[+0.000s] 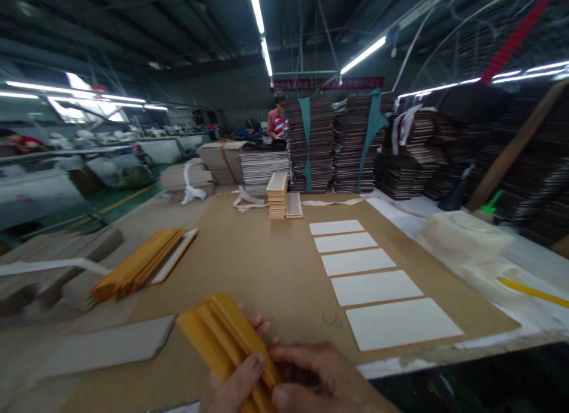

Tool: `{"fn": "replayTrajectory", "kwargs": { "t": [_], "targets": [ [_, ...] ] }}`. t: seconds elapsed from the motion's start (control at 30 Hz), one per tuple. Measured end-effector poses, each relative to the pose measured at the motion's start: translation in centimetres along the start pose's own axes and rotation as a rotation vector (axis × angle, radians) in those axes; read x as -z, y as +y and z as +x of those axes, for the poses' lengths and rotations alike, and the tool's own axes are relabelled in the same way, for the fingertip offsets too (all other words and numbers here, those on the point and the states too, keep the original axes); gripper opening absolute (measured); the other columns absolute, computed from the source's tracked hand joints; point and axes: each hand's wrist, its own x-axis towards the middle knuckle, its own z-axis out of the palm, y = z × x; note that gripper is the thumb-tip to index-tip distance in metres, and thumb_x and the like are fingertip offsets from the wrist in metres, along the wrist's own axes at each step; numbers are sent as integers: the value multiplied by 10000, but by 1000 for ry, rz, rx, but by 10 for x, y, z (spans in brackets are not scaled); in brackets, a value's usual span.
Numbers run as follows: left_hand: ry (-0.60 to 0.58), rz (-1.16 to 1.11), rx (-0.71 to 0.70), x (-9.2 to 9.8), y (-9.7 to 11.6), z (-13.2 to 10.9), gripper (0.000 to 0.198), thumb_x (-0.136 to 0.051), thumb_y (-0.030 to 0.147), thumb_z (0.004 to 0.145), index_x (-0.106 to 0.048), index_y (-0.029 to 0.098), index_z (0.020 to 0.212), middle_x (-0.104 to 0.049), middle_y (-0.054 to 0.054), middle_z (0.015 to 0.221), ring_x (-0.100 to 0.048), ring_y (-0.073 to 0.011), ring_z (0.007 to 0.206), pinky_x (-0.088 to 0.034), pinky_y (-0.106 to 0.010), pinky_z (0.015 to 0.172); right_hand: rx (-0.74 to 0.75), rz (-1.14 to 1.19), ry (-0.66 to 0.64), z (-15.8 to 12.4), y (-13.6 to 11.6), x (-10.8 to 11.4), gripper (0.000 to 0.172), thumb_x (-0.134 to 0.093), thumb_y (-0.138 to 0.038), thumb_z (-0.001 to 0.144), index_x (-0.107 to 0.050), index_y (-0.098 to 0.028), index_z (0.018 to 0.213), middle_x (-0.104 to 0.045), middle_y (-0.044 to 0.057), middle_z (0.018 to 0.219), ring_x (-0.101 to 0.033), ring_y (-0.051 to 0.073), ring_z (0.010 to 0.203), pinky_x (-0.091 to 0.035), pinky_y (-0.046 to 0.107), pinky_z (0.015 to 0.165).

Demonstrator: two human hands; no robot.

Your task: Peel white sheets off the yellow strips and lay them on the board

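Observation:
Both my hands sit at the bottom edge of the view, closed around a small stack of yellow card strips (224, 336). My left hand (235, 386) grips the stack from below with its thumb on top. My right hand (320, 377) wraps the stack's near end, fingertips showing behind it. A second fanned stack of yellow strips (137, 265) lies to the left on the brown cardboard-covered table (262, 265). Several white rectangular cards (376, 287) lie in a row on the right of the table.
A short pile of tan pieces (277, 195) stands at the table's far end. Tall stacks of dark board (311, 143) rise behind it, with a person (277, 124) beside them. A grey board (106, 345) lies at left, a plastic-wrapped bundle (466, 238) at right.

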Motion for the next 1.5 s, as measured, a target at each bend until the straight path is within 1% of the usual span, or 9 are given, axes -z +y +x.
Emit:
{"fn": "replayTrajectory", "kwargs": {
  "t": [0.13, 0.23, 0.43, 0.53, 0.63, 0.87, 1.13, 1.33, 1.5],
  "targets": [
    [-3, -166, 59, -8, -3, -6, 679, -921, 175, 578, -638, 218, 1194, -730, -52, 1068, -715, -217, 898, -602, -325, 834, -136, 70, -45, -10, -11, 9, 560, -655, -619, 871, -649, -283, 1319, -654, 52, 1282, -588, 269, 1190, -474, 377, 1012],
    [-52, -207, 57, -4, -3, -4, 520, -908, 152, 585, -685, 184, 1054, -730, -41, 988, -712, -212, 860, -598, -326, 818, -168, -29, -34, -8, -8, 10, 598, -642, -628, 882, -618, -266, 1358, -584, 59, 1390, -495, 284, 1311, -415, 408, 1093],
    [-142, -155, 124, 5, 4, -8, 403, -879, 285, 631, -714, 95, 946, -740, -144, 967, -717, -305, 890, -615, -399, 798, 21, -386, 55, -3, -12, 1, 462, -384, -524, 1026, -716, -229, 1154, -725, 54, 954, -673, 244, 920, -555, 326, 819],
    [-70, -168, 80, 6, 13, -9, 397, -867, 274, 636, -711, 102, 958, -740, -137, 977, -708, -321, 943, -605, -465, 866, 102, -546, 223, 4, -16, 18, 411, -380, -450, 1033, -697, -216, 1152, -709, 40, 885, -662, 209, 784, -544, 300, 740],
    [52, -258, -74, 11, 27, -10, 509, -845, 201, 645, -677, 163, 1123, -728, -100, 1067, -669, -302, 1072, -572, -510, 951, 162, -700, 400, 13, -22, 46, 376, -431, -408, 1002, -703, -205, 1162, -728, 56, 945, -675, 229, 865, -539, 335, 807],
    [87, -245, -296, 42, 60, -26, 514, -787, 251, 725, -660, 207, 1221, -717, -81, 1107, -690, -238, 966, -605, -424, 919, 166, -822, -32, 29, -8, 57, 339, -413, -232, 1008, -690, -238, 1203, -707, 35, 1145, -642, 196, 1039, -519, 354, 911],
    [75, -250, -166, 39, 46, -25, 537, -795, 210, 708, -649, 216, 1225, -706, -84, 1129, -683, -261, 1002, -560, -489, 986, 235, -957, 21, 42, 16, 49, 325, -449, -137, 977, -722, -216, 1136, -659, 83, 937, -561, 254, 936, -489, 428, 838],
    [56, -250, -145, 26, 31, -21, 678, -823, 174, 677, -568, 223, 1304, -685, -76, 1116, -644, -282, 1099, -510, -524, 1038, 325, -841, 163, 27, 6, 24, 289, -432, -258, 1008, -679, -191, 1144, -642, 123, 1133, -561, 287, 1056, -488, 477, 909],
    [28, -222, -128, 12, 25, -18, 763, -861, 169, 658, -526, 259, 1338, -677, -40, 1105, -673, -247, 1037, -541, -442, 1003, 230, -388, -81, 9, -18, -11, 325, -591, -384, 958, -619, -305, 1272, -647, 36, 1256, -630, 236, 1076, -547, 331, 889]
  ]
}}
